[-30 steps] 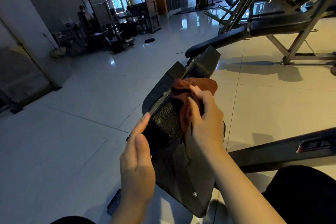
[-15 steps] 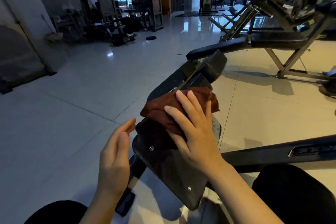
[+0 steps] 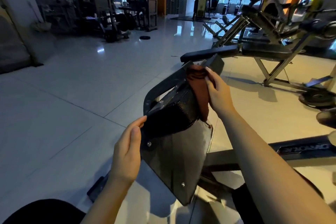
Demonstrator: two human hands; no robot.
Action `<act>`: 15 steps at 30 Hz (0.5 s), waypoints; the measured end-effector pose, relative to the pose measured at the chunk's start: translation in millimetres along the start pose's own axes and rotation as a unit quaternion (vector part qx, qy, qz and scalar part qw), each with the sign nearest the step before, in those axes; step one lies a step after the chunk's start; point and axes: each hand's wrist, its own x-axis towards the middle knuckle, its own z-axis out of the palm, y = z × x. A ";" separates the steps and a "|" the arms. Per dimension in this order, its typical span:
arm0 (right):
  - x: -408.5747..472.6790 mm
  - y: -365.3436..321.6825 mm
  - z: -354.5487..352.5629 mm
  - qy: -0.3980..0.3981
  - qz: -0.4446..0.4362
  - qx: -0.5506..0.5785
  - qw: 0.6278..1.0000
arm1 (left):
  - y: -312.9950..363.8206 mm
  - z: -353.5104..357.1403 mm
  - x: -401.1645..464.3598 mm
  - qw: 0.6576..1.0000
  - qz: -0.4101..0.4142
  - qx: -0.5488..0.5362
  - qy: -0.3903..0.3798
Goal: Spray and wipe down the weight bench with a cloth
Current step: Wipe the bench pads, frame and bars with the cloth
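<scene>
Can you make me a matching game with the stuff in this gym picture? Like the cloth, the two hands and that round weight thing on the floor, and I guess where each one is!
Things:
1. brown cloth
2. left hand
3. right hand
4. weight plate

Places:
A. lying alone on the shiny floor far away
B. holding the near left edge of the black pad
C. draped over the pad's right side
D. pressing the cloth against the pad

Pairs: 1-C, 2-B, 3-D, 4-A
</scene>
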 end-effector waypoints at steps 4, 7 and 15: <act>-56.2 -6.9 14.0 0.026 -0.007 0.069 0.997 | -6.0 -5.1 3.4 1.000 -0.018 0.003 0.006; -97.4 -16.3 20.5 0.017 -0.100 0.033 0.994 | -10.0 -4.4 6.4 0.999 -0.031 0.006 0.009; -118.9 -15.3 24.5 -0.095 -0.477 -0.369 0.792 | -19.6 -3.8 14.6 0.996 -0.059 -0.068 -0.001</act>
